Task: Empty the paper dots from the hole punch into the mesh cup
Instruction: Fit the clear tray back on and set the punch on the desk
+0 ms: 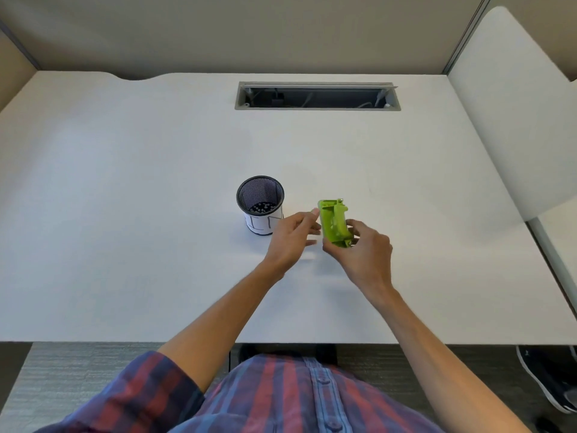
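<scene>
Paper dots [261,208] lie at the bottom of the black mesh cup [260,204], which stands upright on the white desk [125,182] left of our hands. Just right of the cup, our left hand [292,237] touches the green hole punch [334,222] with loosely curled fingertips. Our right hand [365,250] grips the punch between thumb and fingers, raised above the desk and tilted on edge.
</scene>
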A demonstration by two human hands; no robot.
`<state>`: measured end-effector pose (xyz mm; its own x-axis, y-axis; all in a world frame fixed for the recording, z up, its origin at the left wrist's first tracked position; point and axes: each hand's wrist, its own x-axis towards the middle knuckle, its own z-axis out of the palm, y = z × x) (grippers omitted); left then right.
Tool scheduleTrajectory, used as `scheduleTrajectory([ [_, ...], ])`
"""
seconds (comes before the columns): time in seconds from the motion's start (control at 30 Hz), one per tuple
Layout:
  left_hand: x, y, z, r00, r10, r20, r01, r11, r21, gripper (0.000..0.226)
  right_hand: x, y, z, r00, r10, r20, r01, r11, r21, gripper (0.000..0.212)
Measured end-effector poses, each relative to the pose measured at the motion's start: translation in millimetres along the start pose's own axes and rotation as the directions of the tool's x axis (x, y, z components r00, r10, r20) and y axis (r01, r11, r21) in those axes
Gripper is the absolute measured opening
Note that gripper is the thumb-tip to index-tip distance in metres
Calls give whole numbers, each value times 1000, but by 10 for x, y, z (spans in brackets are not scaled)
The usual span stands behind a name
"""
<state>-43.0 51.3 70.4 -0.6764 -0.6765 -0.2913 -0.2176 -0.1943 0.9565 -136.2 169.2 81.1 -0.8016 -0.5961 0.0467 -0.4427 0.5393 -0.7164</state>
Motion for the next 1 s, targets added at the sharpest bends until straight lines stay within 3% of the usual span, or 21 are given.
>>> scheduleTrajectory([
  [0.07, 8, -143, -56, 985, 170, -32, -145, 911, 386, 38, 154, 83, -21, 999, 51, 1, -51, 998, -41, 43],
  [0.13, -2, -320, -155, 953, 300, 51, -249, 671, 699, 46, 348, 167, -46, 997, 77, 11, -75, 990, -120, 46],
  [0.2, -5, -495, -242, 933, 327, 147, -300, 489, 819, 56, 554, 244, -80, 996, 85, 22, -79, 976, -204, 45],
  [0.3, -19, -673, -323, 926, 319, 201, -314, 356, 880, 64, 834, 329, -116, 995, 95, -2, -92, 958, -273, 59],
  [0.4, -34, -729, -347, 917, 341, 205, -319, 323, 891, 66, 1093, 390, -132, 993, 113, -29, -116, 954, -275, 66],
  [1.0, 2, -772, -333, 917, 356, 180, -298, 313, 902, 65, 1845, 568, 51, 994, 86, -71, -105, 937, -333, 54],
])
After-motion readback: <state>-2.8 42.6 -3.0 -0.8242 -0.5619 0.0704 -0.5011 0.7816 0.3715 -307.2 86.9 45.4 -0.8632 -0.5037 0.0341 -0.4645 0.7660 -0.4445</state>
